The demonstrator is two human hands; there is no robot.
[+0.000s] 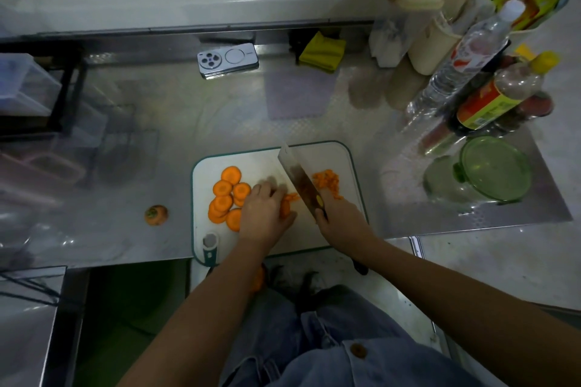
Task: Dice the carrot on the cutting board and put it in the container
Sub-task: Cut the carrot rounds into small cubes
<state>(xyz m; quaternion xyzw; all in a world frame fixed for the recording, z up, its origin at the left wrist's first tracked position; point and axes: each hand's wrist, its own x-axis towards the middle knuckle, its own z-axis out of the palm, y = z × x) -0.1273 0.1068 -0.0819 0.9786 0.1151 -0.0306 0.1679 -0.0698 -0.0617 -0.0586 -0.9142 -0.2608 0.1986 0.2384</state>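
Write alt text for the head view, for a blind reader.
On a cutting board, the right hand grips a cleaver while the left hand holds carrot strips. Slices lie left of the cleaver, diced bits right; a green-lidded container stands nearby.

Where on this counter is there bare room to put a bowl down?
The widest bare steel lies between the phone and the far edge of the cutting board. A narrower strip runs between the board and the green-lidded container. Left of the board only a carrot top lies. Crowded: the bottles at the right, and the board itself.
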